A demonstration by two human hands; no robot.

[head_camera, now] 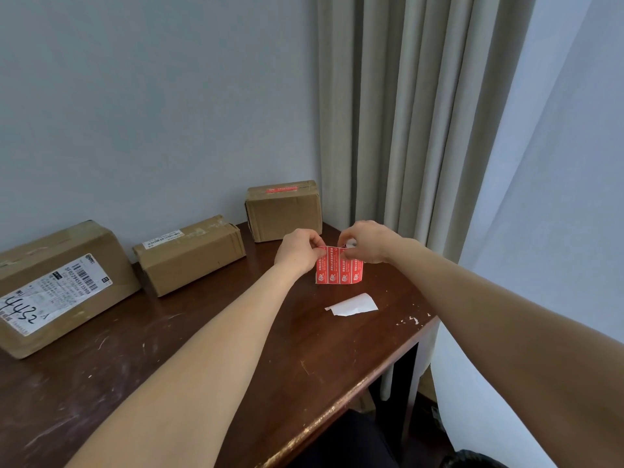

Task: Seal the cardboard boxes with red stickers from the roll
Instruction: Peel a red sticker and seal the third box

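Note:
A short strip of red stickers (339, 270) hangs above the dark wooden table (236, 349). My left hand (299, 249) pinches its upper left edge and my right hand (366, 241) pinches its upper right edge. Three cardboard boxes stand along the wall. The far box (283, 211) carries a red sticker (282, 189) on its top. The middle box (190, 255) and the large left box (57, 288) bear white shipping labels and show no red sticker.
A torn white piece of backing paper (353, 305) lies on the table below the strip. Beige curtains (422, 113) hang to the right of the table. The table's right edge (388, 366) is chipped and drops off beside my right forearm.

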